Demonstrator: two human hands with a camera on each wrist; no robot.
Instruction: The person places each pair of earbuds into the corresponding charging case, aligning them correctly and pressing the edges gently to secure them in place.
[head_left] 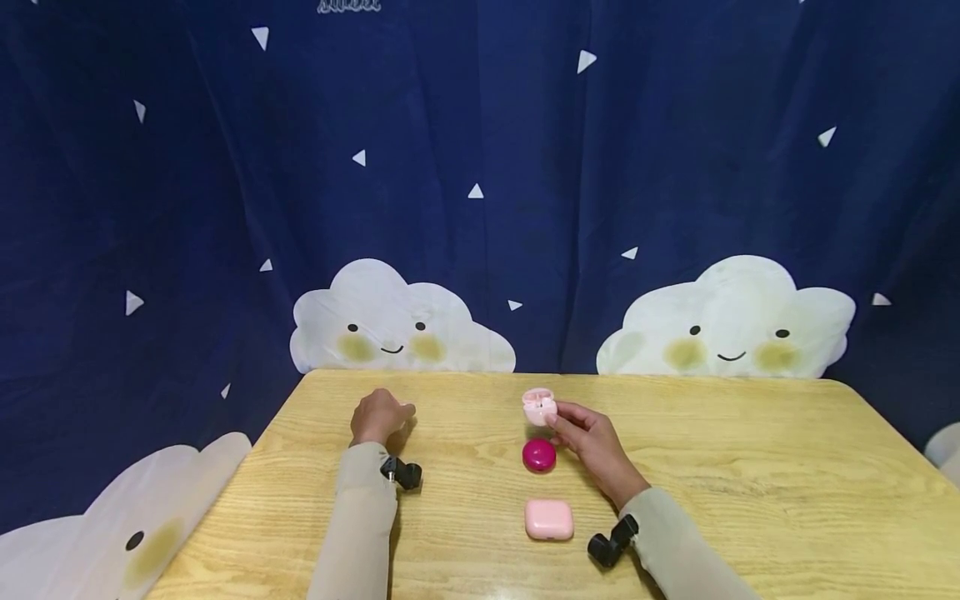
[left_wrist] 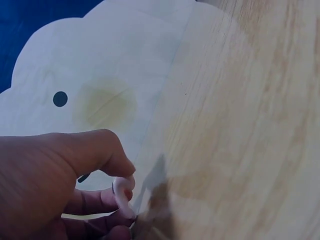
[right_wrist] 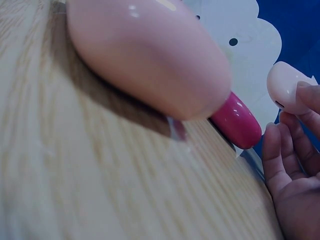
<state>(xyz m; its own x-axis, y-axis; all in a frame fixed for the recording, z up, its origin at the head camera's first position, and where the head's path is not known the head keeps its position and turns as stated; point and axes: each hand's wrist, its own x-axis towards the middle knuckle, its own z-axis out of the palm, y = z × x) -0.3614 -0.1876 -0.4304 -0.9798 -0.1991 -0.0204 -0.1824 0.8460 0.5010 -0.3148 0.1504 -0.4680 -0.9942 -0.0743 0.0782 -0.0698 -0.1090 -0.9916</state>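
Note:
My right hand (head_left: 596, 446) pinches a small pale pink earbud case (head_left: 539, 408) between thumb and fingers. Its lid stands up and the case is held above the table; in the right wrist view the smooth shell of the case (right_wrist: 287, 87) shows. Over at the left, my left hand (head_left: 378, 415) pinches a small pale pink earbud (left_wrist: 121, 197) between thumb and fingertips, close over the table. A closed round magenta case (head_left: 539, 455) lies just nearer than the held case. Nearer still lies a closed pink rounded-rectangular case (head_left: 549, 519), large in front of the right wrist camera.
The light wooden table (head_left: 750, 475) spreads to both sides. At its far edge hangs a dark blue curtain (head_left: 525, 167) with white clouds and small triangles. A black wrist camera (head_left: 405, 474) sits on the left sleeve, another (head_left: 613, 542) on the right.

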